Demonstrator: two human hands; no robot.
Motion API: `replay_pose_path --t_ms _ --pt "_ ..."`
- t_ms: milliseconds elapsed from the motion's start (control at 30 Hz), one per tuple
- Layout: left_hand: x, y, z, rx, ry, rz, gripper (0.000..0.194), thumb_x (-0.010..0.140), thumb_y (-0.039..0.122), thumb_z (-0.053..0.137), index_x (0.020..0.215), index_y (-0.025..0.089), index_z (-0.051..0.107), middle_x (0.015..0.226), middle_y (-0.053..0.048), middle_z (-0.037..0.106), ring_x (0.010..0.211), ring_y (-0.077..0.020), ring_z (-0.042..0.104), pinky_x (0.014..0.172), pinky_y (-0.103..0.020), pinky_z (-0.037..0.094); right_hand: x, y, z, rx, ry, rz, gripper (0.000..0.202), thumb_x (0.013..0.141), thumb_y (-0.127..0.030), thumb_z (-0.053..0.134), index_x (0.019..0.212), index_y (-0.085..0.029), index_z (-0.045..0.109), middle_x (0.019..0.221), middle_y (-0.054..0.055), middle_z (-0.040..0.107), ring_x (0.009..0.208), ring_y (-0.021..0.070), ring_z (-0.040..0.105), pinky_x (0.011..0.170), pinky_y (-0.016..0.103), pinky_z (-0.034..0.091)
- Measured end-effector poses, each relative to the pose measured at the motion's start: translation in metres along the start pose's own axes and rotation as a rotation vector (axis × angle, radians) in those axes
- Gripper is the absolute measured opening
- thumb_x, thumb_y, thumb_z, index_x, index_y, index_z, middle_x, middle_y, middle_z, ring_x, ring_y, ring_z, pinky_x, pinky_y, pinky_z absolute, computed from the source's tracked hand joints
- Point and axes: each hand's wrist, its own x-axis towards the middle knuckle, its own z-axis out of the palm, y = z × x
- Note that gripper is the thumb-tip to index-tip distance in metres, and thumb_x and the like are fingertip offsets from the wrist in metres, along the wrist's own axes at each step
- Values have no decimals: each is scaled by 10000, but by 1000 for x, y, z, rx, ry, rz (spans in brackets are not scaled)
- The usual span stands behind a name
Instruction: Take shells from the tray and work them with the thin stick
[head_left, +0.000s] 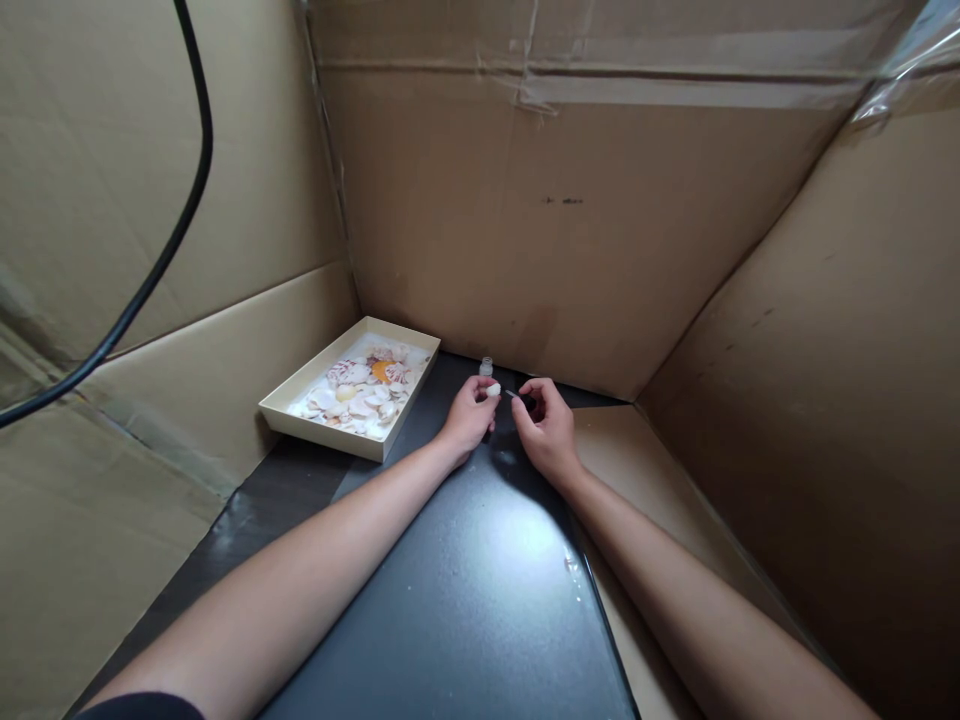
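Between the thumb and fingers of my left hand [466, 420] is a small white shell [493, 390]. My right hand [547, 428] pinches a thin dark stick-like tool [510, 393], whose tip points at the shell with a slight gap. Its exact kind is too small to make out. Just beyond both hands stands a little clear bottle [486, 367], upright near the back wall. To the left, a shallow cream tray [324, 434] holds several seashells [364, 402], mostly white, with an orange piece [386, 371] among them.
Cardboard walls [480, 230] close in the back and both sides. A black cable [196, 190] hangs down at the left. Beneath my arms lies a dark glossy board [450, 580], and a flat cardboard sheet [637, 470] is on the right.
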Motion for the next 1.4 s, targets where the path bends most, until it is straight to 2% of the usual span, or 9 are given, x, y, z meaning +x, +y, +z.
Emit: replay_pose_path --t_ms 100,267,400,533,800,933,1067,1200,1400 --pt "-2 2 1 31 -6 10 126 806 144 570 910 173 505 696 67 482 378 -5 370 360 -159 297 0 -1 0 25 -42 -5 106 813 -276 539 880 -198 511 743 -20 535 566 96 420 536 225 358" --pt "-3 2 1 47 5 15 110 806 139 560 891 179 501 712 68 469 365 5 342 352 -157 269 -1 -2 -1 10 -8 -12 103 810 -271 542 878 -201 508 739 -18 523 579 101 427 538 225 362" --pt "-2 0 1 83 -3 27 120 801 133 557 883 178 482 716 67 468 361 2 365 342 -158 277 -1 -1 -1 3 -38 -26 111 809 -270 550 886 -201 508 730 -24 524 565 98 418 535 226 357" --pt "-2 -1 0 86 -20 36 128 800 171 579 873 181 475 710 71 480 345 3 366 333 -158 273 -1 -1 -1 -21 3 -33 100 806 -257 545 883 -200 515 737 -21 520 589 104 428 548 227 363" --pt "-4 1 1 88 -14 34 137 792 144 578 871 183 473 651 82 445 355 -4 333 337 -152 257 -1 -2 -1 -26 12 -46 90 801 -251 542 873 -202 518 760 -10 534 602 110 441 551 231 368" --pt "-5 3 2 83 2 35 142 787 143 589 853 182 470 663 78 455 365 -2 341 343 -149 254 -1 -1 -1 -11 -22 -49 94 809 -255 537 886 -203 521 750 -17 541 571 101 427 548 232 369" --pt "-5 4 2 71 5 3 155 781 178 620 793 176 466 639 79 461 345 2 338 340 -154 237 -2 -2 -1 -31 20 -42 88 802 -257 542 869 -204 519 755 -11 536 597 109 438 551 234 368" --pt "-5 3 2 73 -9 7 132 787 194 614 790 172 485 634 76 469 345 -4 353 335 -160 251 -2 -2 -2 -10 -31 -58 85 811 -249 535 880 -203 518 745 -18 536 574 102 425 550 234 366" --pt "-4 2 1 62 -19 6 100 803 185 592 796 169 493 626 79 449 354 -8 366 340 -160 269 -1 -2 -2 -17 3 -66 76 814 -245 530 875 -199 521 773 -5 540 600 108 442 555 235 371"
